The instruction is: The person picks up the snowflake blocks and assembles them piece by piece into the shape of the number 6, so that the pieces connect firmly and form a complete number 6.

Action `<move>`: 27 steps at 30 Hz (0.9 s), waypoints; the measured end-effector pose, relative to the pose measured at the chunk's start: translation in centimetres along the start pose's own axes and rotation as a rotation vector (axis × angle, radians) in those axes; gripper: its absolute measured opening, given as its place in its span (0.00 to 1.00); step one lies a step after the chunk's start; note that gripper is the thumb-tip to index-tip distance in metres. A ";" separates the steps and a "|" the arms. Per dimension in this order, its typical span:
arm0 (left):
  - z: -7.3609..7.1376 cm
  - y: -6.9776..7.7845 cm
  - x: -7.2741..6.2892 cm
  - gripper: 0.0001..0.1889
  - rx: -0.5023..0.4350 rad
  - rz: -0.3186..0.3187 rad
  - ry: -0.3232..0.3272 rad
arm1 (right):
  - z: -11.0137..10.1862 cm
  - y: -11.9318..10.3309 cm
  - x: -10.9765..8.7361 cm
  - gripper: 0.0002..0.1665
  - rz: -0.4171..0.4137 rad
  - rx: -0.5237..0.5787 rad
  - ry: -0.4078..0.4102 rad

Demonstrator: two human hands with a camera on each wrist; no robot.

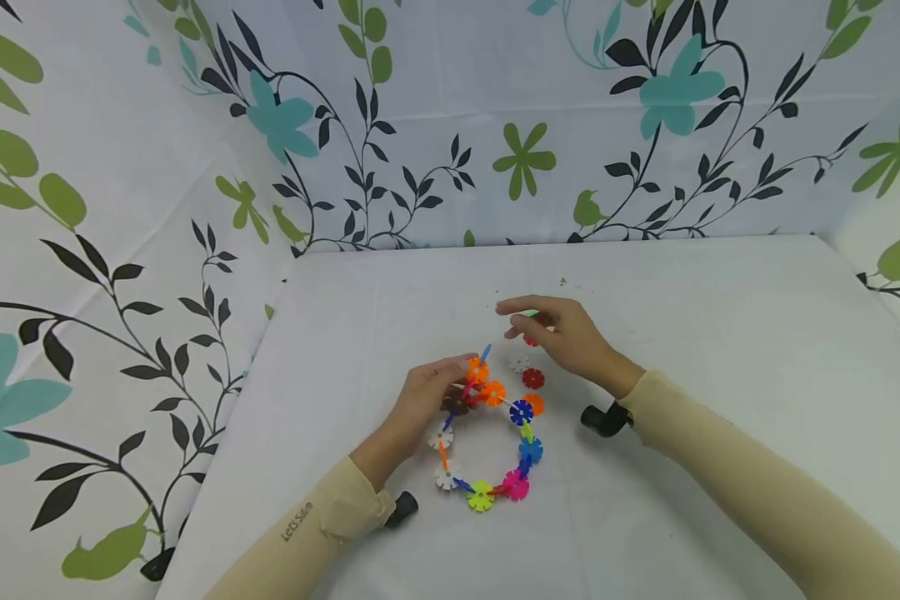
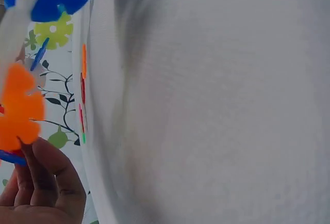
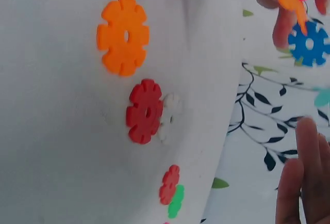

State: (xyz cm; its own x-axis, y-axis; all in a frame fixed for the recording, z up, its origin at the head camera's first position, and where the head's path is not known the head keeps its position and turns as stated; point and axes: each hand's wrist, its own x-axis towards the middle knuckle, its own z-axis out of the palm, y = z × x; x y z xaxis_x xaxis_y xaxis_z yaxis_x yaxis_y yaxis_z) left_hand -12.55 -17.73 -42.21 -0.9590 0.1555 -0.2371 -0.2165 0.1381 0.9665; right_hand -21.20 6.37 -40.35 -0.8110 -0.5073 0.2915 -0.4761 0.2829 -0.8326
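A ring of notched, flower-shaped plastic interlocking discs (image 1: 517,485) in many colours is linked edge to edge above the white table. My left hand (image 1: 417,402) pinches the ring at its upper left, by an orange disc (image 1: 477,370); the left wrist view shows its fingertips against another view of an orange disc (image 2: 20,110). Beyond the ring, my right hand (image 1: 570,333) hovers with fingers extended and nothing seen in its grasp. Below its fingers lie loose discs: a red one (image 3: 144,111), a white one (image 3: 169,118) and a green one (image 3: 176,201).
A loose orange disc (image 3: 124,36) lies on the white tabletop (image 1: 690,333), just right of the ring. Black wrist-camera pieces (image 1: 605,419) show at both cuffs. A leaf-patterned cloth (image 1: 435,125) hangs behind the table and at its sides.
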 end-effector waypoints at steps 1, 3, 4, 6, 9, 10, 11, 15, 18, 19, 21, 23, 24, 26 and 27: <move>-0.1 0.0 0.0 0.21 0.005 0.002 -0.006 | -0.2 0.3 0.0 0.19 0.016 0.012 0.042; -0.2 0.0 0.0 0.23 0.018 -0.003 -0.011 | -0.6 0.8 0.1 0.19 0.056 0.028 0.128; -0.2 0.1 0.0 0.24 0.025 -0.012 -0.007 | -0.8 1.1 0.1 0.20 0.075 0.039 0.168; -0.2 0.2 0.0 0.27 0.043 -0.035 0.006 | -1.1 1.6 0.0 0.21 0.115 0.058 0.240; -0.3 0.3 0.0 0.30 0.057 -0.074 0.027 | -1.5 2.1 0.0 0.22 0.173 0.087 0.318; -0.3 0.4 0.1 0.31 0.065 -0.083 0.037 | -1.6 2.3 -0.1 0.23 0.188 0.095 0.335; -0.4 0.4 0.1 0.31 0.073 -0.088 0.044 | -1.7 2.4 -0.1 0.23 0.201 0.101 0.347; -0.5 0.5 0.2 0.28 0.093 -0.091 0.058 | -2.0 2.8 -0.1 0.25 0.257 0.101 0.360; -0.6 0.7 0.2 0.27 0.084 -0.091 0.055 | -2.1 2.9 -0.3 0.27 0.328 0.115 0.336; -0.6 0.7 0.2 0.27 0.079 -0.090 0.053 | -2.1 2.9 -0.3 0.28 0.357 0.119 0.322; -0.6 0.8 0.2 0.28 0.066 -0.087 0.045 | -2.2 3.0 -0.5 0.29 0.414 0.124 0.285; -0.6 0.9 0.3 0.29 0.043 -0.088 0.037 | -2.3 3.3 -0.7 0.29 0.467 0.121 0.233; -0.7 1.0 0.3 0.29 0.032 -0.089 0.032 | -2.3 3.5 -0.8 0.29 0.491 0.109 0.203; -0.7 1.0 0.3 0.29 0.016 -0.093 0.025 | -2.3 3.8 -1.2 0.29 0.531 0.075 0.130; -0.7 1.0 0.3 0.29 0.010 -0.098 0.023 | -2.3 4.0 -1.4 0.27 0.542 0.053 0.093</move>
State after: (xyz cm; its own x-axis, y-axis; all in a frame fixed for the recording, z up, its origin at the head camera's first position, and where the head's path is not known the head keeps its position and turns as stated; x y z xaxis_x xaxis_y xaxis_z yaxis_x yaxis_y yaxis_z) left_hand -13.20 -18.20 -41.23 -0.9373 0.1178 -0.3279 -0.3079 0.1608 0.9377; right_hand -22.82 10.09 -43.00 -0.9630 -0.2256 -0.1474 0.0340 0.4410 -0.8969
